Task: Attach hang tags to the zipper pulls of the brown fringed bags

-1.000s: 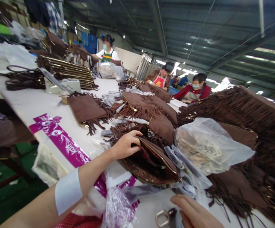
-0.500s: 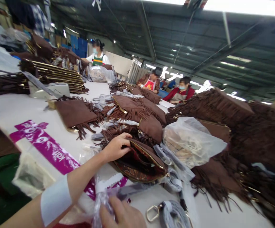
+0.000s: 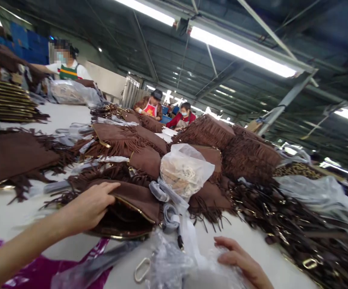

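At left of centre, my left hand (image 3: 91, 206) is closed on the upper rim of a brown fringed bag (image 3: 134, 196). The bag's zipped mouth gapes towards me, and its inside is dark. My right hand (image 3: 241, 261) is at the lower right, with fingers apart beside crumpled clear plastic (image 3: 174, 257); whether the fingertips touch it I cannot tell. A wrapped strap (image 3: 170, 216) lies just right of the bag. Below it, a gold metal ring (image 3: 142, 269) rests on the table.
Brown fringed bags (image 3: 116, 136) are heaped beyond my hands. A clear bag of pale contents (image 3: 186, 168) lies among them. Dark straps with gold buckles (image 3: 282, 224) pile up at right. Purple printed plastic (image 3: 50, 269) lies at lower left. Several co-workers (image 3: 67, 66) are further back.
The camera view has swung to the right. My right hand has left the plastic-wrapped piece in front of me and moved right. My left hand still grips the bag's rim.
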Demonstrator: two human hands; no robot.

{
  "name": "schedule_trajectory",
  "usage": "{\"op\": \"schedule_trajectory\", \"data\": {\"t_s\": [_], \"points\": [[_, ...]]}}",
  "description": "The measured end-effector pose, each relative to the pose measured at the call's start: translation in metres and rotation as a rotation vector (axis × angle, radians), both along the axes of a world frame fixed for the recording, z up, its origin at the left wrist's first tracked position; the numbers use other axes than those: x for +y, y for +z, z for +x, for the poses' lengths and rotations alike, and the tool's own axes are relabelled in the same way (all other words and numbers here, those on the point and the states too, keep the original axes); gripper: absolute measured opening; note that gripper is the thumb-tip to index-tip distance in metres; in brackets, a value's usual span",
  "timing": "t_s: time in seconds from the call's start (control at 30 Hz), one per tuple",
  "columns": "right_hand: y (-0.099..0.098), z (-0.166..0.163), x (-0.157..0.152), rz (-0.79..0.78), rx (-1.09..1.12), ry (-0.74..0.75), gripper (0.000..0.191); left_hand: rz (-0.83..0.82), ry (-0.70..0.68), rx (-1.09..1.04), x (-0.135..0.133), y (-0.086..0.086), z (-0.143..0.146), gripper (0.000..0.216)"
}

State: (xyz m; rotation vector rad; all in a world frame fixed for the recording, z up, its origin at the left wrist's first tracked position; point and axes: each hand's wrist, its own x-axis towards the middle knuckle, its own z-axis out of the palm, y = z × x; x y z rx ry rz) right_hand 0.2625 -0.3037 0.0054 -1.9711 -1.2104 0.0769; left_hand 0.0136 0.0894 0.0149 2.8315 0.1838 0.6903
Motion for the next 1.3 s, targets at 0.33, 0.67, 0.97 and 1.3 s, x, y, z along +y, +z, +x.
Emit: {"op": "schedule_trajectory", "data": {"t_s": [0.33,0.67,0.97,1.3], "points": [[-0.036,0.037,-0.028,-0.032,0.054,-0.1,0.016,0.048,-0.416,0.229,-0.23,0.014,0.137,0.025],[-0.061,0.036,-0.085,0.006,0.139,-0.53,0.035,-0.129,-0.347,0.292,-0.251,-0.054,0.206,0.033],[-0.057,0.015,-0.058,0.242,0.644,-0.491,0.066,-0.009,-0.429,0.278,-0.258,-0.043,0.207,0.024],[0.041,0.064,-0.037,0.18,0.557,-0.19,0.068,-0.848,-0.322,0.48,-0.245,0.012,0.212,0.021]]}}
